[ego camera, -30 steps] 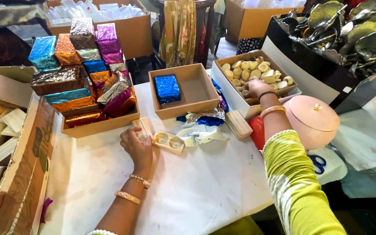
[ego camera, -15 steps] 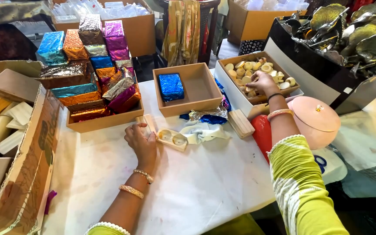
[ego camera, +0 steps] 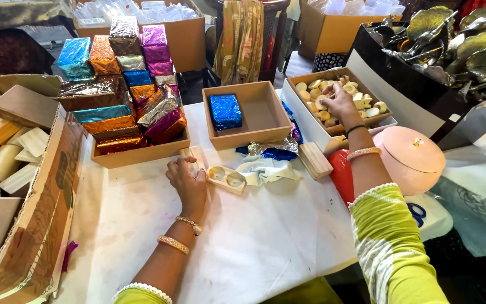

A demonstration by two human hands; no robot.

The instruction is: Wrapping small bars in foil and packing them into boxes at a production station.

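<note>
Fingers of the right hand (ego camera: pixel 337 101) are dipping into the tan tray of round pale discs (ego camera: pixel 341 98), curling narrowly over one disc; whether it is pinched clear I cannot tell. Left hand (ego camera: pixel 187 180) is pressing flat on the white tablecloth (ego camera: pixel 254 236), fingertips touching the near end of a small wooden holder (ego camera: pixel 226 178), not gripping it. That holder is lying just right of the left hand, long axis running out toward the right hand's side, two round, shiny recesses facing up. It is sitting well back and left from the right hand, so the left is far nearer. Beyond the left hand, crinkled foil-wrapped blocks (ego camera: pixel 125 95) are stacking up; a blue foil block (ego camera: pixel 225 111) is resting in an open wooden box (ego camera: pixel 265 121).
</note>
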